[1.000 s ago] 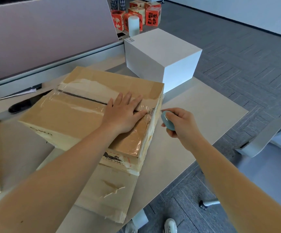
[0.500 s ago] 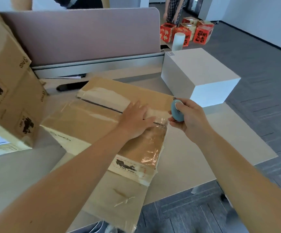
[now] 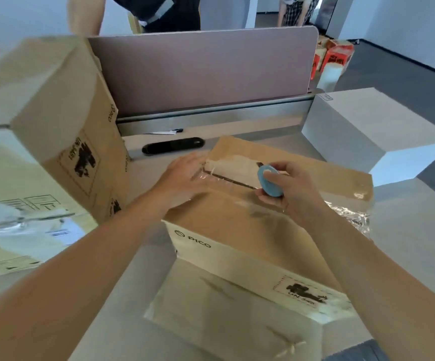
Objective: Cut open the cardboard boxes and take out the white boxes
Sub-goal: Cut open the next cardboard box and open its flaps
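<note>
Now | left hand (image 3: 182, 175) flat on cardboard box (image 3: 250, 225) | right hand (image 3: 286, 188) clamps blue cutter (image 3: 269, 179)

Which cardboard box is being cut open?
The flat PICO box under both hands; the left hand steadies it, the right hand holds the blue cutter. The tall box stands untouched.

left hand (image 3: 182, 178) motion-blurred, left carton (image 3: 42, 142) edge-cropped

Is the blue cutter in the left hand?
No, the right hand grips the blue cutter; the left hand lies flat on the cardboard box.
</note>
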{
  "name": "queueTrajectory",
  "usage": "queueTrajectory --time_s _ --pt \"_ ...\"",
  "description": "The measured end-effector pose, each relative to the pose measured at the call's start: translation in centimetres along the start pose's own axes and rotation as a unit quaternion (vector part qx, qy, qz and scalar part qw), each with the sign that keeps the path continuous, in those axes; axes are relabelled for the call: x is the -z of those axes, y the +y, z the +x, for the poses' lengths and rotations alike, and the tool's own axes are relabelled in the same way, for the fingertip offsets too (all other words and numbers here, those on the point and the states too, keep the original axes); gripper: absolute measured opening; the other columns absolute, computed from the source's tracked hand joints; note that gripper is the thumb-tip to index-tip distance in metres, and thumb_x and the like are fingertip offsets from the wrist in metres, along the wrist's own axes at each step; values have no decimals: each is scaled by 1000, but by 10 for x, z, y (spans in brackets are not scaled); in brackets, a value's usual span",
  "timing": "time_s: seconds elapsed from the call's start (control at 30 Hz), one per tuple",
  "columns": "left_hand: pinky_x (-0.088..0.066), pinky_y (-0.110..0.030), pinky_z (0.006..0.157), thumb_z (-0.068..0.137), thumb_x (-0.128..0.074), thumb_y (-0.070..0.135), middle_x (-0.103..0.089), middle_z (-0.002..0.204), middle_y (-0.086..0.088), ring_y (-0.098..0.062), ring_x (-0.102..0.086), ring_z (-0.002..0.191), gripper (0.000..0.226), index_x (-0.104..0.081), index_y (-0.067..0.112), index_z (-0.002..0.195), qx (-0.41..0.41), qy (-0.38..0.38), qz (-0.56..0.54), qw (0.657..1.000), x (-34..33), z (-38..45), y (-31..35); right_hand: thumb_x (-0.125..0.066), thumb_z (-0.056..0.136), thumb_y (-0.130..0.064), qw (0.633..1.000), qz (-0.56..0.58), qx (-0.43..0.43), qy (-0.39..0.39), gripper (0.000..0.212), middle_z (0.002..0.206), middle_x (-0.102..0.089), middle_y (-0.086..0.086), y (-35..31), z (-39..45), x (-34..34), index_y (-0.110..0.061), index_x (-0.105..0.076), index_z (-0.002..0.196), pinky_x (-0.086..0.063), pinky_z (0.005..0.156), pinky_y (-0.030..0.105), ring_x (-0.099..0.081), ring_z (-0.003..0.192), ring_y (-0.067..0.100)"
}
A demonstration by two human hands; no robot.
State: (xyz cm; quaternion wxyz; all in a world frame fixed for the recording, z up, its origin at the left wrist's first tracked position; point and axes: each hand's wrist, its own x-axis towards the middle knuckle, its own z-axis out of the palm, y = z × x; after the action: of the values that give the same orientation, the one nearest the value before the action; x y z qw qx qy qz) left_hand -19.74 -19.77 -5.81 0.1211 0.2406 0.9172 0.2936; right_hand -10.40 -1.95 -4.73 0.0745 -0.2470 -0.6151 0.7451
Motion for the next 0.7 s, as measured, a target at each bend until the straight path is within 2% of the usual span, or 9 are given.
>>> queueTrajectory --time_s 0.07,0.13,0.2,0.27,0.37,0.53,0.63,0.7 --pt "-12 -38 115 85 -61 40 -16 155 5 -18 -13 143 69 -28 29 144 5 -19 -17 1000 5 5 -14 -56 89 -5 996 -70 58 11 11 89 -50 0 6 4 -18 -14 -57 93 -55 52 17 -54 75 20" --pt "-13 -42 116 83 -62 41 -14 155 5 -18 -13 143 69 -28 33 143 4 -50 -32 998 7 12 -22 -56 89 -5 981 -153 115 21 23 83 -51 -8 10 8 -32 -15 -59 110 -52 56 16 -51 63 15" --pt "-13 -42 116 84 -63 39 -13 156 5 -17 -12 143 68 -28 38 142 -2 -83 -55 995 7 19 -28 -57 89 -8 961 -228 151 29 31 87 -54 -10 13 12 -43 -15 -57 119 -51 71 23 -52 70 14" --pt "-15 -37 113 85 -63 33 -13 156 4 -17 -14 142 66 -30 38 142 -11 -112 -87 990 8 26 -32 -57 89 -12 936 -301 177 45 29 96 -53 -8 14 15 -52 -17 -54 118 -46 81 26 -52 84 13" --pt "-17 -32 110 84 -65 29 -13 155 5 -16 -16 142 68 -31 39 141 -17 -147 -123 981 11 34 -38 -55 90 -14 916 -352 188 47 20 97 -51 -6 12 19 -63 -15 -52 109 -43 77 24 -49 86 13" --pt "-21 -25 103 83 -67 26 -23 151 8 -9 -25 135 66 -33 43 138 -22 -177 -172 969 12 43 -49 -57 87 -6 897 -389 209 22 21 96 -54 -8 14 28 -76 -11 -60 107 -34 68 -1 -47 87 8" --pt "-23 -17 95 85 -65 16 -35 141 15 3 -30 119 66 -34 34 140 -35 -187 -207 960 11 46 -51 -56 87 -5 888 -404 217 13 22 97 -54 -7 15 30 -80 -11 -62 107 -32 68 -4 -46 87 7" --pt "-23 -16 96 85 -65 15 -36 132 19 5 -29 117 67 -34 33 141 -38 -192 -214 957 11 47 -51 -56 87 -4 886 -407 220 10 23 98 -55 -7 15 31 -82 -11 -62 108 -32 70 -4 -46 88 6"
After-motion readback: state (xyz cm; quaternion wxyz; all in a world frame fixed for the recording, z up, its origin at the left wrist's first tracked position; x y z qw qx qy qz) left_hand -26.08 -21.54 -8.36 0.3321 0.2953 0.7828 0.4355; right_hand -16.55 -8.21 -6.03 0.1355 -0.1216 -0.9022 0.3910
